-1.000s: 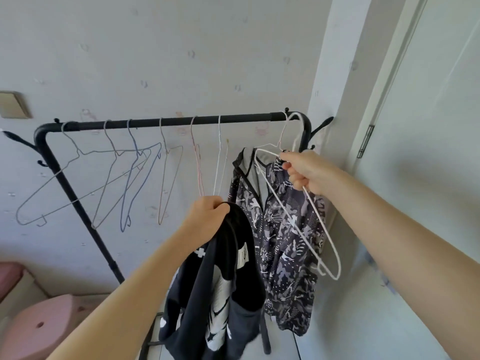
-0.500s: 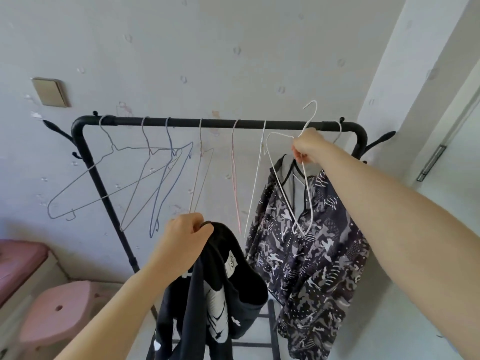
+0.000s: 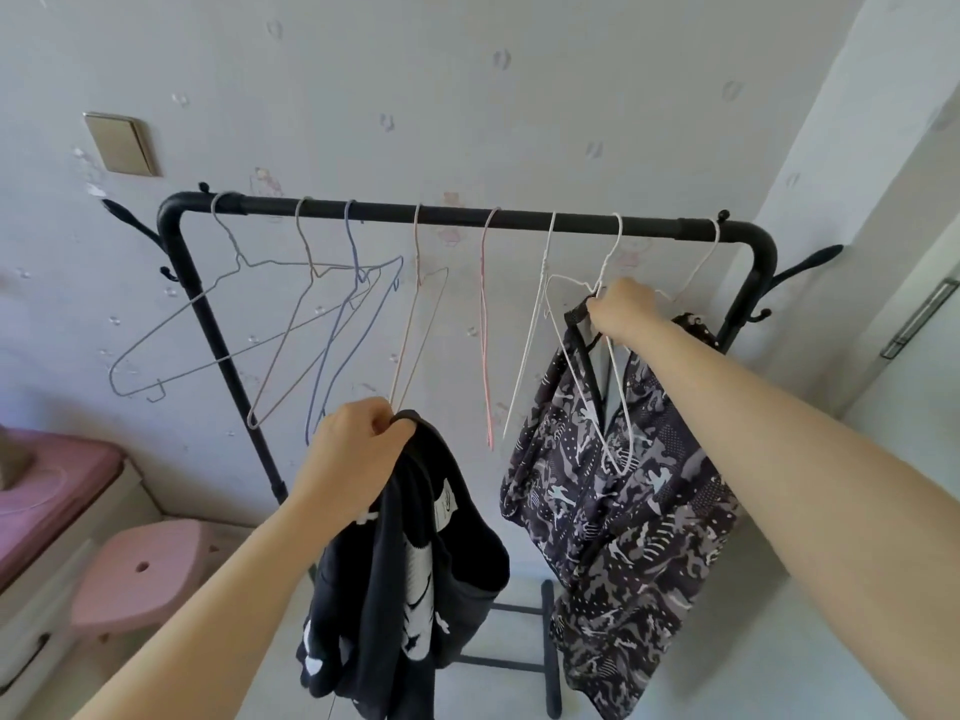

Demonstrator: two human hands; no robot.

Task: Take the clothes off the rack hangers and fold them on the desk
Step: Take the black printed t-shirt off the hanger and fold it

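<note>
A black clothes rack (image 3: 457, 218) stands against the wall. My left hand (image 3: 353, 449) grips the collar of a black garment with white print (image 3: 415, 563), which hangs off the rack, below the rail. My right hand (image 3: 623, 311) grips the neck of a bare white wire hanger (image 3: 611, 252), whose hook sits over the rail. A grey camouflage jacket (image 3: 623, 537) hangs on another white hanger at the rail's right end, and its dark collar lies against my right fingers.
Several bare wire hangers (image 3: 322, 324) hang along the left and middle of the rail. A pink stool (image 3: 140, 574) and a pink-topped low unit (image 3: 47, 485) stand at the lower left. A door frame (image 3: 924, 314) is at the right. The desk is out of view.
My right hand carried the white hanger up and left; its hook now sits over the rail. The view shifted right and down. The left hand kept hold of the black garment.
</note>
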